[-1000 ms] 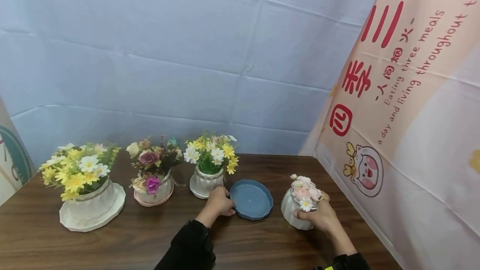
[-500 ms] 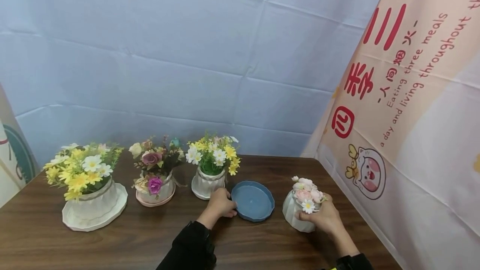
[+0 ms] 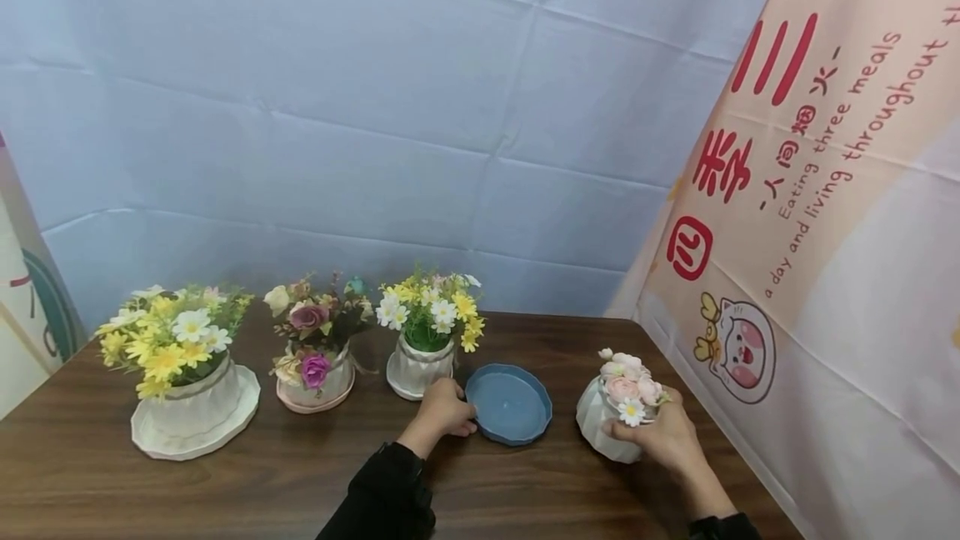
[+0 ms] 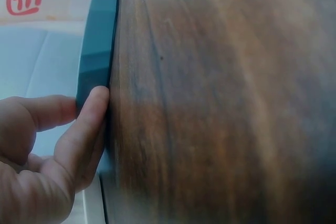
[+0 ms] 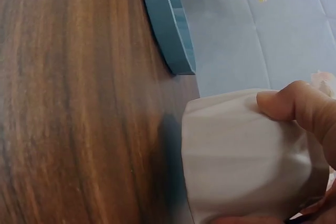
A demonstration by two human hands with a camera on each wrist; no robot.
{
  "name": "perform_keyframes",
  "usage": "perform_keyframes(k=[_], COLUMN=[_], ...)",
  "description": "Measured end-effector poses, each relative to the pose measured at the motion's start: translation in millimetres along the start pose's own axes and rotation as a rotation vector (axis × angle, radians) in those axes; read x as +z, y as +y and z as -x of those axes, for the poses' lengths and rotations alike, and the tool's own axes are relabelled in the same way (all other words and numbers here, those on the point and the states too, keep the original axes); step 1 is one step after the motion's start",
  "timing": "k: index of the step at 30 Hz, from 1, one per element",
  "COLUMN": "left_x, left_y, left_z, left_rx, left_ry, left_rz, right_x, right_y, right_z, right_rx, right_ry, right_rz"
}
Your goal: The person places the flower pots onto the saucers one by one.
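In the head view my left hand (image 3: 445,411) is at the near left edge of a round blue flowerpot saucer (image 3: 510,407) lying on the table. The left wrist view has the thumb and fingers (image 4: 86,124) pinching the saucer's rim (image 4: 97,40). To the right, my right hand (image 3: 670,433) grips a white ribbed flowerpot (image 3: 600,423) by its upper part. Pale pink flowers and a white daisy (image 3: 628,390) fill its top. A shadowed gap shows under the pot's base (image 5: 231,156) in the right wrist view, so it appears slightly off the table.
Three potted flower arrangements stand on saucers along the left: yellow and white blooms (image 3: 168,348), purple and cream roses (image 3: 311,332), and smaller yellow and white flowers (image 3: 431,315). The wooden table (image 3: 300,473) meets a pale blue cloth (image 3: 337,148) behind and a printed cloth (image 3: 810,290) at right.
The white flowerpot in my right hand has shifted slightly to the right, away from the blue saucer. My left hand keeps its place at the saucer. The head view has turned a little.
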State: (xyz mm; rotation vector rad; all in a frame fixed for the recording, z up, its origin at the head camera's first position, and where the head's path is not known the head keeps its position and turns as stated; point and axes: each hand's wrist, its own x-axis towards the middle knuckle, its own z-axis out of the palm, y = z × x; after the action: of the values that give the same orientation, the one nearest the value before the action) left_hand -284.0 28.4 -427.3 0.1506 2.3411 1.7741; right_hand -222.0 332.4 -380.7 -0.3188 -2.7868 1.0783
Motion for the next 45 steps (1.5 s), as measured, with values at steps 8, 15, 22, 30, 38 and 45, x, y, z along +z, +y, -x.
perform_keyframes(k=[8,15,22,30,38,45], left_x=[0.3,0.4,0.8,-1.1,-1.6,-2.3], left_y=[-1.3,-2.2,-0.9,0.1,1.6,1.7], left_z=[-0.5,-1.5,-2.3,-0.8,0.7,1.1], left_rx=[-0.006,-0.017,-0.017,0.010,-0.002,-0.016], left_ry=[-0.002,0.002,0.011,0.007,0.002,-0.004], left_rz=[0.005,-0.007,-0.021,-0.021,-0.028,-0.009], right_x=[-1,1,8,19,29,40], right_y=[-2,-5,-15,-31,-45,-59], right_z=[-0.3,-1.6,-6.3,-8.8,-9.5,-10.3], right_rx=[-0.014,-0.016,-0.060,-0.099,-0.141,-0.176], right_ry=[0.004,0.006,0.001,-0.004,0.009,0.014], right_rz=[0.013,0.040,0.009,-0.039,-0.056,-0.060])
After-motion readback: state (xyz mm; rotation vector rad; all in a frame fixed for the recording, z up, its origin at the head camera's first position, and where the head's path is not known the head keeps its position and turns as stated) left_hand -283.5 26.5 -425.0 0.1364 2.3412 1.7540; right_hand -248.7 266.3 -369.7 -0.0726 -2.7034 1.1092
